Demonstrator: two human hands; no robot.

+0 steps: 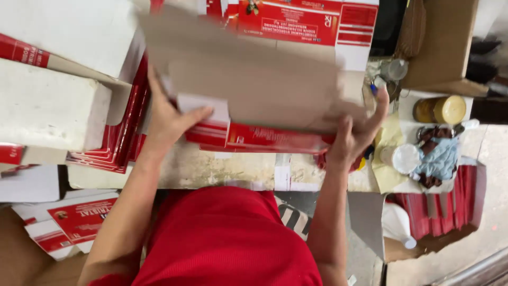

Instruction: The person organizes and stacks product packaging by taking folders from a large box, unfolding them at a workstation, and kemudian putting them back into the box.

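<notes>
Two hands, one sheet: both of my hands are on the same flat carton blank, largest thing in front of me.
Carton blank: unfolded cardboard, grey-brown inner face toward me, red and white printed face showing along its far and near edges; motion blur softens its outline.
Long axis: it runs left to right across the counter, one short end at each hand; the sheet is tipped, its left far corner higher than the right.
Where it is: held just above a low stack of red blanks lying on the counter, directly ahead of my chest.
Left stacks: white blocks of stacked blanks and a fan of red-edged blanks sit just beside my left hand.
Cardboard box: an open brown box stands at the far right, well apart from the sheet.
Left grip: my left hand pinches the sheet's left end, thumb on a white flap on top, fingers behind.
Right grip: my right hand clasps the right end, fingers spread upward along the edge, thumb over the near face.
Small things right: a blue cloth, a white lid and a yellow-capped jar lie near my right hand, not touching it.
</notes>
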